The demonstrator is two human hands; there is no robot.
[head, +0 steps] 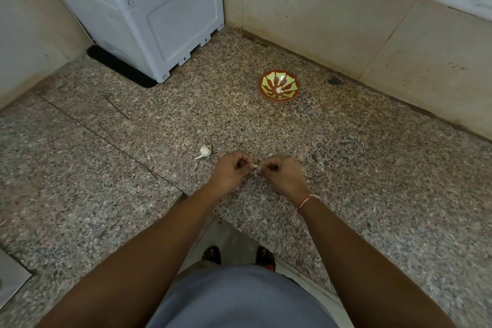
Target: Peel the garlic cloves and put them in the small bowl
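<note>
Presently your left hand (231, 171) and right hand (281, 172) both pinch one garlic clove (255, 166), well short of the small bowl (278, 86); peeling is in hand; next, strip the skin; a garlic piece (205, 151) waits nearer you than the bowl.

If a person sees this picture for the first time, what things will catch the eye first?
First the two hands, left hand and right hand, meeting low in the middle and pinching a garlic clove between them. Then the small red and green bowl farther back on the speckled counter, and the garlic bulb lying left of the hands.
</note>
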